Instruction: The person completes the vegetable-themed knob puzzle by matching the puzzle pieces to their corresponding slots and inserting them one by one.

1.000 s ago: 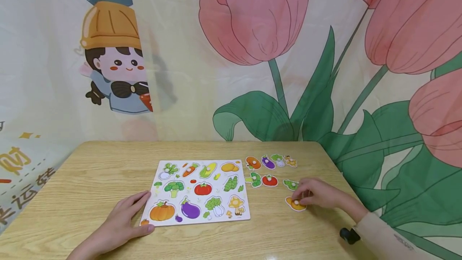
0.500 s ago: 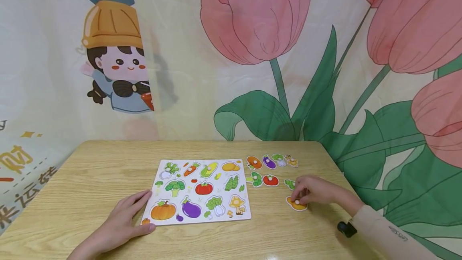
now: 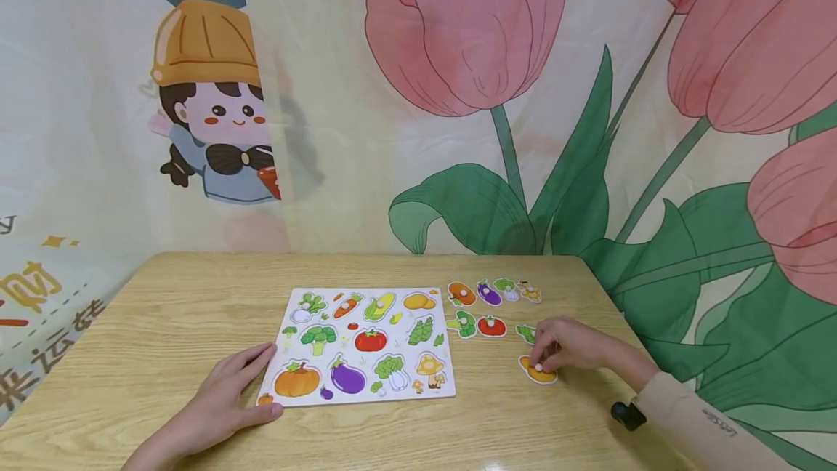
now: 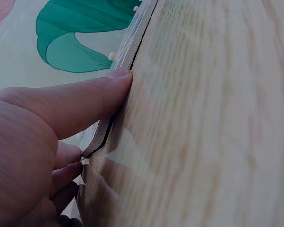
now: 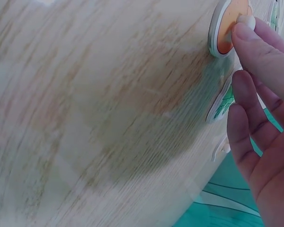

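In the head view, a white vegetable puzzle board (image 3: 356, 347) lies on the table. My left hand (image 3: 222, 398) rests at its near left corner, thumb along the front edge and fingers along the left side; the left wrist view shows the thumb (image 4: 99, 97) touching that edge. Over at the right, my right hand (image 3: 570, 346) pinches the white knob (image 5: 246, 21) of an orange-yellow, potato-shaped puzzle piece (image 3: 538, 371) between thumb and index finger. The piece lies flat, at or close to the tabletop. Just behind it, a green leafy puzzle piece (image 3: 525, 333) is partly hidden by the fingers.
Right of the board lie knobbed puzzle pieces: pumpkin (image 3: 462, 294), eggplant (image 3: 488, 293), bok choy (image 3: 506, 289), mushroom (image 3: 530, 291), broccoli (image 3: 463, 324) and tomato (image 3: 492, 326). The wooden table (image 3: 196, 296) ends at a printed cloth backdrop (image 3: 327, 224).
The right hand stays at the potato-shaped piece, its fingertips shifting only slightly around the knob. The left hand and board hold their places; the whole view drifts a little.
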Demonstrator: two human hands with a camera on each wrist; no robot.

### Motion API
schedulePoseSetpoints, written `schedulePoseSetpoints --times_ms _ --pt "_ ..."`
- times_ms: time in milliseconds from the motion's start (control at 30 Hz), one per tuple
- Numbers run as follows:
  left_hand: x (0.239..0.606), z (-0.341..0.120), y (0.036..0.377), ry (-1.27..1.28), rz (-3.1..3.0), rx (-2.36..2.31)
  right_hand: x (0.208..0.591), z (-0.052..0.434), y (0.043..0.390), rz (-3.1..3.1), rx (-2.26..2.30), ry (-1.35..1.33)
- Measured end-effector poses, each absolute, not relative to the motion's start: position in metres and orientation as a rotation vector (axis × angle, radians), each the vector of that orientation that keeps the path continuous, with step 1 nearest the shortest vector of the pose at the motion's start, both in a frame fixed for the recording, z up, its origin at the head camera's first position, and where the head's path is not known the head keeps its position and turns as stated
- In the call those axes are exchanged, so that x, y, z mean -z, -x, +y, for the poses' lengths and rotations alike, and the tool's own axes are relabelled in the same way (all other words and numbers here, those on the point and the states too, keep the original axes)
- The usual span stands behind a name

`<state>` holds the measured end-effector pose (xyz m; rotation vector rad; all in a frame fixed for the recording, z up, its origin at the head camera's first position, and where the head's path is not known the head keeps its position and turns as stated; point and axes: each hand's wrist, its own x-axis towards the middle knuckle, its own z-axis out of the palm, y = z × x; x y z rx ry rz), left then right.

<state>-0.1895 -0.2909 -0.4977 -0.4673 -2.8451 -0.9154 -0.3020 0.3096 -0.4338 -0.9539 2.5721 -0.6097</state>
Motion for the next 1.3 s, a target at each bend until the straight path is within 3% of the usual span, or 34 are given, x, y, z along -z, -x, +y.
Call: schedulePoseSetpoints --times_ms 1300 --pt "0.4957 -0.2894 0.1860 0.468 -2.839 0.906 0.4389 0.3089 0.3000 2.536 0.712 1.039"
